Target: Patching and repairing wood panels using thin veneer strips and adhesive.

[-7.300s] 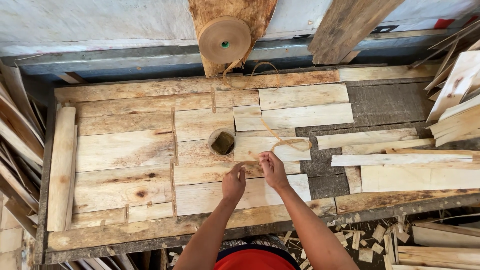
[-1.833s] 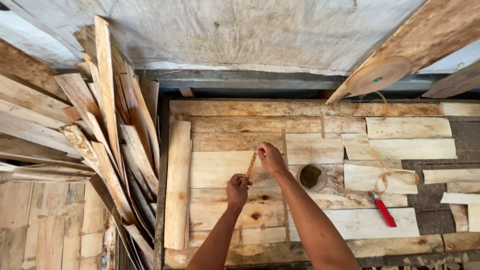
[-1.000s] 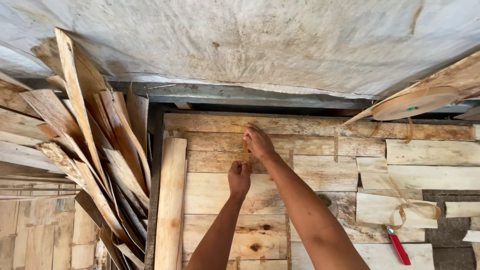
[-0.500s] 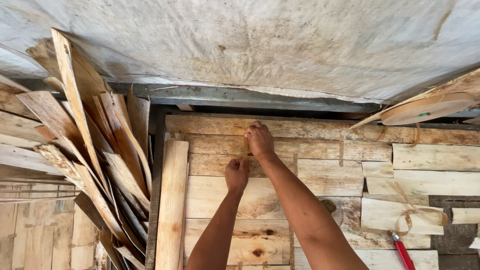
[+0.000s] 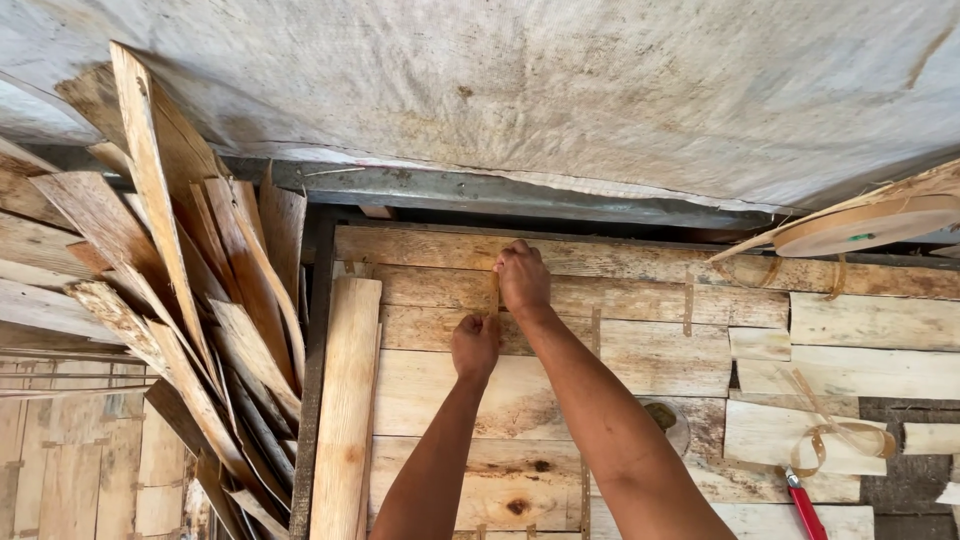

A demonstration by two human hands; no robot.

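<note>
My left hand (image 5: 475, 345) presses its closed fingers onto the lower end of a thin tape strip (image 5: 494, 296) lying on the veneer sheets (image 5: 560, 385). Just beyond, my right hand (image 5: 523, 277) pinches the strip's upper end near the far board (image 5: 430, 246). Farther right, a tape roll (image 5: 868, 224) leans on the wall; loose veneer scraps (image 5: 170, 300) stand at left.

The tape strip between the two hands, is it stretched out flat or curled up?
Stretched flat: the tape strip runs straight on the veneer sheets, from the right hand to the left hand.
</note>
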